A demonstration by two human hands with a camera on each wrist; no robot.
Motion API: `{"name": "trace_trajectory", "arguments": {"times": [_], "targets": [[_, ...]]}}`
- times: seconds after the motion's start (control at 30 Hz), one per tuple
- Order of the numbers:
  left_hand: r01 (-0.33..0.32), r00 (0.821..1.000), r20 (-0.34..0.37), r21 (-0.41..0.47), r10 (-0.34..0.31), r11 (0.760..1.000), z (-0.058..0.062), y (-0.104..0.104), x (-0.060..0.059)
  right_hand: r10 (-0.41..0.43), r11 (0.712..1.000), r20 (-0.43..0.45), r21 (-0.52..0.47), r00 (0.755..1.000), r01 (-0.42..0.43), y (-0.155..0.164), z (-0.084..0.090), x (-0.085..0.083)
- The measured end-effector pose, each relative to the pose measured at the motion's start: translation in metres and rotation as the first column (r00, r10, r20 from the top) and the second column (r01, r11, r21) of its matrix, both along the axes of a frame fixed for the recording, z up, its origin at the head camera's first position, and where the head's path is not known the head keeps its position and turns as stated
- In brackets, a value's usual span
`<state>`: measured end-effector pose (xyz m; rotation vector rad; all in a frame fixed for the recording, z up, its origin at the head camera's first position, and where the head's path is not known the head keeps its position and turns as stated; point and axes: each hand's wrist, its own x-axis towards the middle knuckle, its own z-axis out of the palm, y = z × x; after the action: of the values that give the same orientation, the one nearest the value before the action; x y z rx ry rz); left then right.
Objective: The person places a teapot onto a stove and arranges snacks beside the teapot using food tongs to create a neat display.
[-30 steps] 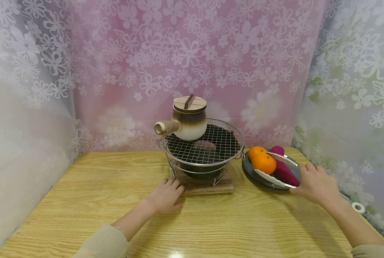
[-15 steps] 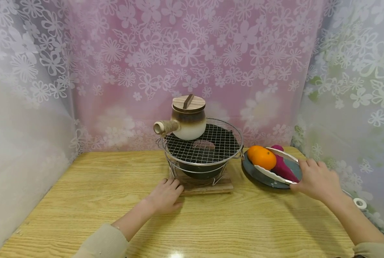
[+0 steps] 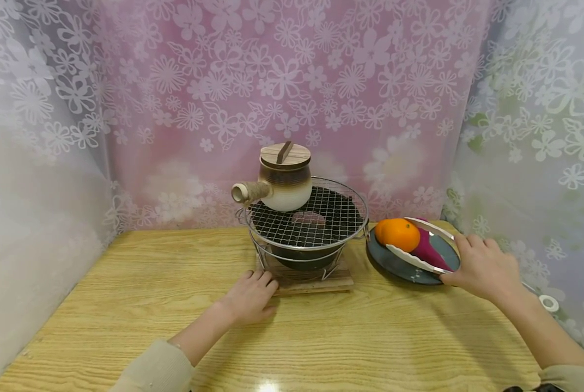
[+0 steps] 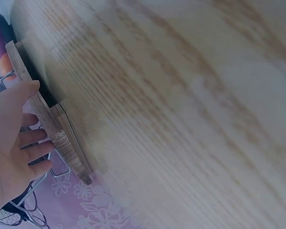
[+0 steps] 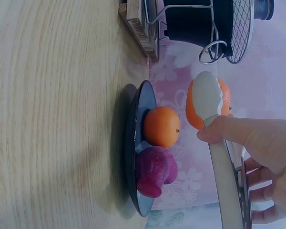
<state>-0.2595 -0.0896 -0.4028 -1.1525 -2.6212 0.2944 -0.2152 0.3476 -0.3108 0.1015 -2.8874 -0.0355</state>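
- Homelike, curtained-off nook; real home or set, unclear.
- Floral curtains (image 3: pixel 213 109) on three sides of a wood-grain worktop (image 3: pixel 331 337).
- Lidded pot (image 3: pixel 286 191) on a wire-topped grill (image 3: pixel 338 218), kitchen tongs (image 5: pixel 224 176).

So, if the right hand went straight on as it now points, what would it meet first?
Probably the grill, on its side nearer the plate. The tongs in the right hand, holding an orange, point that way; depth is hard to judge.

Behind the wood-grain table (image 3: pixel 150 272), where white glare (image 3: pixel 267 386) is shining, a pink floral curtain (image 3: pixel 292 81) is hanging between a greyish curtain (image 3: pixel 37 136) and a green-tinged curtain (image 3: pixel 532 120).
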Motion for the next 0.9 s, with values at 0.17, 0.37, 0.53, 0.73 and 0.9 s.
{"name": "trace_trajectory", "arguments": {"times": [0.17,0.37,0.53,0.73,0.9], "targets": [[0.003,1.000,-0.007,0.004,-0.003,1.000,0.000,0.000,0.000,-0.011,1.000,0.007,0.000,1.000,0.011,0.000,0.003,0.001],[-0.004,1.000,0.001,0.002,0.004,1.000,0.002,0.000,0.001,-0.022,1.000,0.024,0.000,0.999,0.022,0.000,0.008,0.000],[-0.007,1.000,-0.001,-0.004,0.007,1.000,0.003,0.001,0.002,-0.022,1.000,0.015,-0.007,1.000,0.022,0.000,0.011,0.001],[-0.005,1.000,0.002,-0.006,0.005,1.000,0.004,0.001,0.003,-0.026,1.000,0.008,-0.015,1.000,0.026,0.001,0.013,0.002],[-0.012,1.000,0.023,-0.001,0.012,1.000,0.004,0.000,0.004,-0.030,0.999,0.009,-0.018,1.000,0.030,0.000,0.015,0.003]]}}
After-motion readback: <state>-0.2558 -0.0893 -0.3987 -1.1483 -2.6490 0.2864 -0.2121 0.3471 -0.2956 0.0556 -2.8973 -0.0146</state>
